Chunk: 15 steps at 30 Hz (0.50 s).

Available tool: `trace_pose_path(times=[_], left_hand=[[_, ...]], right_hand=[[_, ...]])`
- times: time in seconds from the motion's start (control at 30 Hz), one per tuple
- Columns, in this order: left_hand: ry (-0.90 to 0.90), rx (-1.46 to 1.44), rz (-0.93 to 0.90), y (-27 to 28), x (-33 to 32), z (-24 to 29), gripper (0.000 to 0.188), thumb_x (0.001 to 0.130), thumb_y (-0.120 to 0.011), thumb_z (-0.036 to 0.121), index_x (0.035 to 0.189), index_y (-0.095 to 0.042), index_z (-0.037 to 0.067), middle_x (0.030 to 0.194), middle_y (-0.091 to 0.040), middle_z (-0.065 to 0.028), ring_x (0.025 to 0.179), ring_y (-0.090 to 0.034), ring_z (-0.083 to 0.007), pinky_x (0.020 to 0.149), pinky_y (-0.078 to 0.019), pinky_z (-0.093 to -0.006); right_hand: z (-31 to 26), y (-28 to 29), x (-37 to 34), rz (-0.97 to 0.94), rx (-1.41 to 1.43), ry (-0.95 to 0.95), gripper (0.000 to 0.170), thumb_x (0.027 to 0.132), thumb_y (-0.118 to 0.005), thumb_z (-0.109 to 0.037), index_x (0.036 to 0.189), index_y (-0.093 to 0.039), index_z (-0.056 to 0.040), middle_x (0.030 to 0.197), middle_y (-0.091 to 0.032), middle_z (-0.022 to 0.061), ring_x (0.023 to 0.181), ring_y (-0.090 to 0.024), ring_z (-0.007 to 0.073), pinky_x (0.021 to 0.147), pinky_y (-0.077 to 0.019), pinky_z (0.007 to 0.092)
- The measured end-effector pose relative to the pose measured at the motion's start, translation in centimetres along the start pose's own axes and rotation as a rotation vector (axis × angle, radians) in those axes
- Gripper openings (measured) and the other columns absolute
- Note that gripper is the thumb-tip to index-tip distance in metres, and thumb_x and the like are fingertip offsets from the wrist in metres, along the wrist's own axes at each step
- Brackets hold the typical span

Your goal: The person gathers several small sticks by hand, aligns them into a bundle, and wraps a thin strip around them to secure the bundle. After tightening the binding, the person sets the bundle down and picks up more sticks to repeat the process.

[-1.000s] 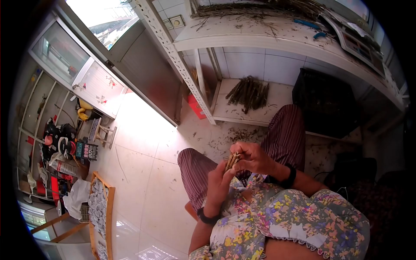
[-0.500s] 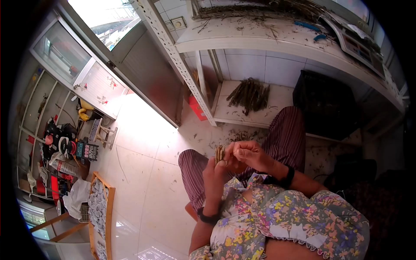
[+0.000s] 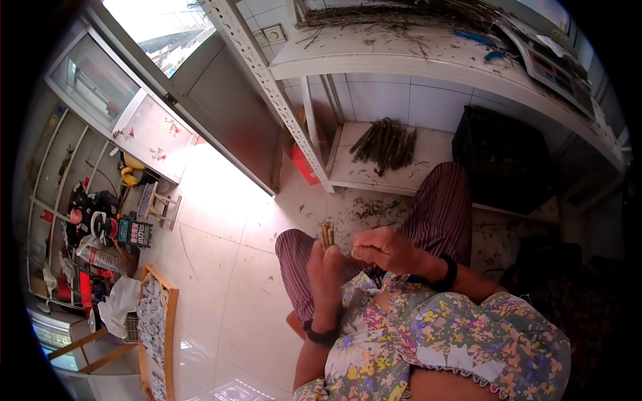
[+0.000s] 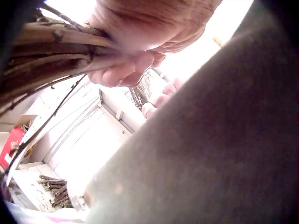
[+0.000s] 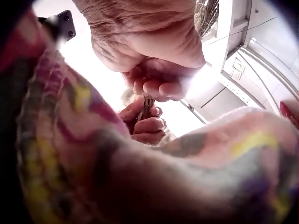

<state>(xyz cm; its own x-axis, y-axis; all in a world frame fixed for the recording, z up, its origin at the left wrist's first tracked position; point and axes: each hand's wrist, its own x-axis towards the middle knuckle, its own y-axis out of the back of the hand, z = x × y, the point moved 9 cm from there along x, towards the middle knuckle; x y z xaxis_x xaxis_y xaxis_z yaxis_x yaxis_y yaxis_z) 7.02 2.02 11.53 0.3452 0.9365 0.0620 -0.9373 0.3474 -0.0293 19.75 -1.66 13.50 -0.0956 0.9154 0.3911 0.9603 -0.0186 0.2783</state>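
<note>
Just below centre of frame, the left hand (image 3: 325, 271) grips the stick bundle (image 3: 327, 234), long axis running up-frame from its fingers; the right hand (image 3: 389, 250) sits just right, fingers curled, whether holding anything cannot be told.

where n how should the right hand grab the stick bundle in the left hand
Probably by the far ends of the stick bundle, with the right hand coming in from its own side and pinching across them. Those ends jut out, close together, past the left hand, whose grip covers the part just below.
</note>
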Motion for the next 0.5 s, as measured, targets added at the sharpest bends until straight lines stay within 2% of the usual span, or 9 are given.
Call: trace_pose_path(times=[0.03, 0.13, 0.2, 0.3, 0.4, 0.5], left_hand=[[-0.005, 0.011, 0.003, 0.0, 0.0, 0.0, 0.022, 0.098, -0.049, 0.026, 0.084, -0.047, 0.010, 0.066, -0.037, 0.0079, 0.056, -0.030, -0.0023, 0.048, -0.0229, -0.0214], [-0.035, 0.119, 0.026, 0.4, 0.0, -0.2, 0.021, 0.098, -0.049, 0.024, 0.084, -0.047, 0.009, 0.064, -0.037, 0.0063, 0.057, -0.033, -0.0035, 0.049, -0.0265, -0.0220], [-0.078, 0.291, 0.060, 0.8, 0.0, -0.7, 0.020, 0.098, -0.049, 0.023, 0.087, -0.049, 0.007, 0.064, -0.040, 0.0036, 0.058, -0.038, -0.0053, 0.050, -0.0317, -0.0235], [-0.141, 0.568, 0.082, 0.6, -0.2, -0.2, 0.016, 0.096, -0.052, 0.020, 0.094, -0.052, 0.004, 0.066, -0.052, -0.0057, 0.058, -0.052, -0.0165, 0.052, -0.0407, -0.0305], [-0.196, 0.829, 0.103, -0.2, -0.5, 1.1, 0.018, 0.093, -0.056, 0.018, 0.101, -0.054, 0.003, 0.075, -0.061, -0.0144, 0.064, -0.061, -0.0313, 0.055, -0.0454, -0.0380], [-0.233, 0.921, 0.085, -1.0, -0.6, 1.9, 0.023, 0.088, -0.062, 0.026, 0.094, -0.053, 0.006, 0.079, -0.060, -0.0175, 0.074, -0.062, -0.0379, 0.060, -0.0466, -0.0448]], right_hand=[[-0.6, -0.1, 0.0, 0.013, -0.094, 0.048, 0.016, 0.088, -0.061, -0.017, 0.078, -0.059, -0.0049, 0.059, -0.054, 0.0114, 0.055, -0.058, 0.0276, 0.054, -0.0442, 0.0355], [-1.7, 0.1, 0.1, 0.030, -0.144, 0.109, 0.016, 0.086, -0.063, -0.020, 0.079, -0.060, -0.0058, 0.063, -0.054, 0.0160, 0.062, -0.058, 0.0362, 0.053, -0.0450, 0.0391], [-2.3, 0.0, 0.1, 0.019, -0.234, 0.146, 0.018, 0.085, -0.063, -0.021, 0.078, -0.059, -0.0057, 0.064, -0.056, 0.0156, 0.062, -0.059, 0.0358, 0.054, -0.0458, 0.0401], [-3.2, -0.2, 0.1, -0.003, -0.354, 0.199, 0.020, 0.086, -0.063, -0.022, 0.075, -0.058, -0.0060, 0.065, -0.057, 0.0146, 0.062, -0.060, 0.0347, 0.054, -0.0465, 0.0410], [-3.9, -0.3, 0.1, 0.003, -0.408, 0.235, 0.022, 0.086, -0.062, -0.022, 0.073, -0.056, -0.0067, 0.065, -0.058, 0.0130, 0.060, -0.060, 0.0331, 0.054, -0.0470, 0.0411], [-3.6, -0.6, 0.0, 0.010, -0.411, 0.256, 0.023, 0.086, -0.062, -0.023, 0.071, -0.055, -0.0074, 0.063, -0.057, 0.0115, 0.059, -0.060, 0.0318, 0.054, -0.0473, 0.0406]])
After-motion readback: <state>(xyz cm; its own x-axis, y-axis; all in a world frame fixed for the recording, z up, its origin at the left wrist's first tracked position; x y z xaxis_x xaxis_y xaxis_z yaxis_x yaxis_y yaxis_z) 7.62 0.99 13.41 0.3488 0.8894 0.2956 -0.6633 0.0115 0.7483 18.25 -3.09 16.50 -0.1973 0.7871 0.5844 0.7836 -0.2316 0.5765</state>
